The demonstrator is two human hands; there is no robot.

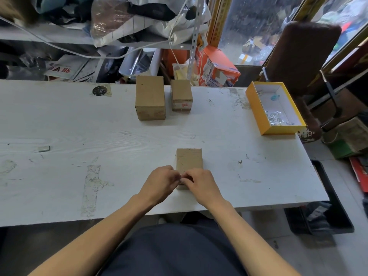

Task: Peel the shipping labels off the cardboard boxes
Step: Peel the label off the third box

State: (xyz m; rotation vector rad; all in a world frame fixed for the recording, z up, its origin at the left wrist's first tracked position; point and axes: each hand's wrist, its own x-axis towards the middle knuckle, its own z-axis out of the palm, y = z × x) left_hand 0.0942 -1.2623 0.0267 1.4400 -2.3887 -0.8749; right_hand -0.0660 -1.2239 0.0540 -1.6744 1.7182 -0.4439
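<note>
Both hands meet at the near end of a small cardboard box point(189, 159).

I see the box lying flat on the white table point(123, 136) near its front edge, plain brown, its top scuffed. My left hand point(160, 181) and right hand point(200, 182) have fingers curled at its near end, pinching something there; what exactly, I cannot tell. Two more boxes stand at the back: a larger box point(150, 98) and a smaller box point(181, 94) bearing a white label point(183, 105) with red print. To the right, an open yellow tray point(256, 108) holds crumpled silvery scraps point(275, 117) and a bluish bit.
</note>
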